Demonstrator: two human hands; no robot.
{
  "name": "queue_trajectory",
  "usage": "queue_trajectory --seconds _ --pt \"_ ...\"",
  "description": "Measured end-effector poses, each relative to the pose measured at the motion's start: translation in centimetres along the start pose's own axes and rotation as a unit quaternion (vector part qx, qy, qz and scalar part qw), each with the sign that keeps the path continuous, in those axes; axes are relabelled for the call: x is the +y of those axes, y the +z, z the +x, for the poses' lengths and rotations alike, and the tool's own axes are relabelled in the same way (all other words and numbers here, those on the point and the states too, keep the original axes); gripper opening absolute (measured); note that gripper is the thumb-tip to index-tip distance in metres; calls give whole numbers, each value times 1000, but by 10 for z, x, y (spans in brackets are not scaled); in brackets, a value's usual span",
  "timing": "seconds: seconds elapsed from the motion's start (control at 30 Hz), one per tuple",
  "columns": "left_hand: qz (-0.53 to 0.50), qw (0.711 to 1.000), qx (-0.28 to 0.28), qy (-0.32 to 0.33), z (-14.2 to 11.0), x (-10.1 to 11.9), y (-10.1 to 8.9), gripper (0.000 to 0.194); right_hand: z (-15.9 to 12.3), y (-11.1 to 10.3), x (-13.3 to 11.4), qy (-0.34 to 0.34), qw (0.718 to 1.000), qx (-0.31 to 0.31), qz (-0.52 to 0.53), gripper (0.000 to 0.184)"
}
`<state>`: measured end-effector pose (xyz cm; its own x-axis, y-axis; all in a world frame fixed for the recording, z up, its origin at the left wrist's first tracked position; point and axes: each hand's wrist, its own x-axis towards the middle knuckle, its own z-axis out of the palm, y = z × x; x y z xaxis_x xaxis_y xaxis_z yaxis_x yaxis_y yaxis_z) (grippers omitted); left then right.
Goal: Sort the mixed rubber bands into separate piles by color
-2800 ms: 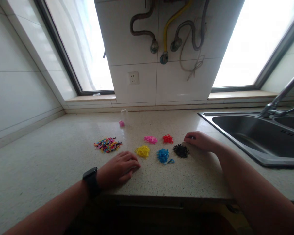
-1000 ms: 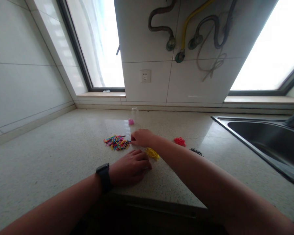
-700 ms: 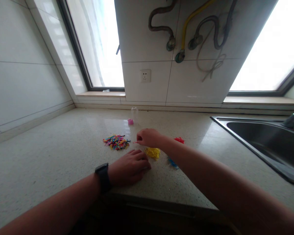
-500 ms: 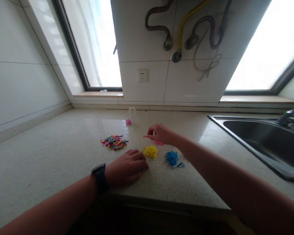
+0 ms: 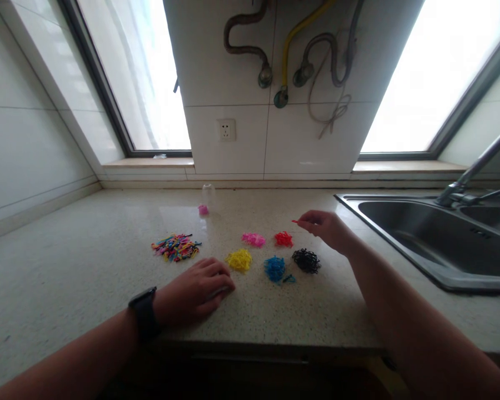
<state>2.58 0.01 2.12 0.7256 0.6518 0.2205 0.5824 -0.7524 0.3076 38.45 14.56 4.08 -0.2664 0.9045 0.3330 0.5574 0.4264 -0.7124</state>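
Between the thumb and fingertips of my right hand (image 5: pixel 321 226) a small red rubber band (image 5: pixel 295 221) is pinched. This hand is above the counter, right of a red pile of rubber bands (image 5: pixel 284 239) and behind a black pile (image 5: pixel 306 260). My left hand (image 5: pixel 200 288), with a dark watch on the wrist, rests palm down on the counter with its fingers loosely bent and nothing visible in them. Close to its fingertips lies a yellow pile (image 5: pixel 239 259). Nearby are a blue pile (image 5: pixel 274 269), a pink pile (image 5: pixel 254 239) and a mixed-colour pile (image 5: pixel 176 247).
Toward the back wall stands a clear plastic container (image 5: pixel 208 194), with a pink piece (image 5: pixel 203 209) beside it. A steel sink (image 5: pixel 404 244) with a faucet (image 5: pixel 458 191) is set into the counter (image 5: pixel 250 319) at right. Pipes hang on the tiled wall.
My right hand has moved right with the red rubber band, uncovering the red and black piles. My left hand stays on the counter. The view has turned slightly to the right.
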Motion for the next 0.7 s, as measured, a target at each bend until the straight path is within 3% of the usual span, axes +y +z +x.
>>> queue_trajectory --seconds 0.13,0.47,0.7 --pt "-4 1000 -8 -4 0 0 0 30 -5 -1 -6 0 999 18 32 40" --pt "-4 1000 -22 -13 0 -1 2 34 -8 2 -12 -57 993 -8 107 27" --pt "-6 1000 -24 -9 -1 -1 2 32 -10 4 -17 -54 988 -12 143 23"
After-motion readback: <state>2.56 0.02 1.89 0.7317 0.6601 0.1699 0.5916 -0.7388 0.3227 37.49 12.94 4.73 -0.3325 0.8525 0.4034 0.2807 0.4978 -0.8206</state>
